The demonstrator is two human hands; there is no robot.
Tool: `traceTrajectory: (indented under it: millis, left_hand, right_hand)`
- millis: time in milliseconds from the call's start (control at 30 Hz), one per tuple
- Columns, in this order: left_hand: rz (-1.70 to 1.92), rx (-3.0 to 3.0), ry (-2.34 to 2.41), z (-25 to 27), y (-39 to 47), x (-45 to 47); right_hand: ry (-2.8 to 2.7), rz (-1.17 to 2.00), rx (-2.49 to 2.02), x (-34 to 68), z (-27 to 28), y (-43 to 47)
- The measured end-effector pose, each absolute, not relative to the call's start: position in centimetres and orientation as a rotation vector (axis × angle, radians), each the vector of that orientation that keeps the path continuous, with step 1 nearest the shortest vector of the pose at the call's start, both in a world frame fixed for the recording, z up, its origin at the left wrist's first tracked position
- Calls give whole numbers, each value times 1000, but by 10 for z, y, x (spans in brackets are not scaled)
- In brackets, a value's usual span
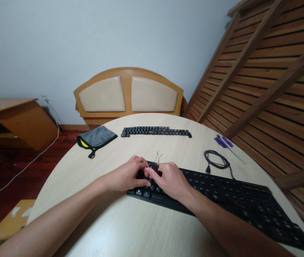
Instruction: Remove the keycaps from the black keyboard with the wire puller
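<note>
A black keyboard (216,189) lies at a slant on the round table, with bare patches among its keys. My right hand (172,178) is closed over its left part, pinching a keycap puller (155,166) by its black handle. The puller's two thin wire prongs point away from me. My left hand (131,173) is at the keyboard's upper left corner, fingers curled against my right thumb. Its own thumb rests low over the keys. Anything between the left fingertips is hidden. Beyond both hands, several loose black keycaps (154,131) stand in rows.
A grey cloth (98,137) with yellow lining lies at the left table edge. To the right are the coiled black cable (217,164) and a purple brush-like item (225,141). A headboard (129,94) stands behind the table (87,217); wooden slats (264,82) lean at right.
</note>
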State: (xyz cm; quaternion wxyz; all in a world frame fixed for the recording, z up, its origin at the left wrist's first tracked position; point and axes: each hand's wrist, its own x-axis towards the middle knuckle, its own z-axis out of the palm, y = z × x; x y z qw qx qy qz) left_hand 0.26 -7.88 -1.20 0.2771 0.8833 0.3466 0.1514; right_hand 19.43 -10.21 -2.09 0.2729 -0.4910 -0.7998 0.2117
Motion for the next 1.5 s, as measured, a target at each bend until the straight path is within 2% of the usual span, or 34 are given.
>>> traceTrajectory:
  millis: [533,833,1500]
  left_hand:
    - [451,2327,957,-12,-79,4]
    - [681,2186,1075,-34,-71,6]
    - [890,1925,952,-39,-71,13]
  right_hand:
    - [-2010,632,-1310,197,-29,-95]
    - [-1864,563,-1364,198,-31,-90]
    - [-1710,781,-1337,203,-33,-81]
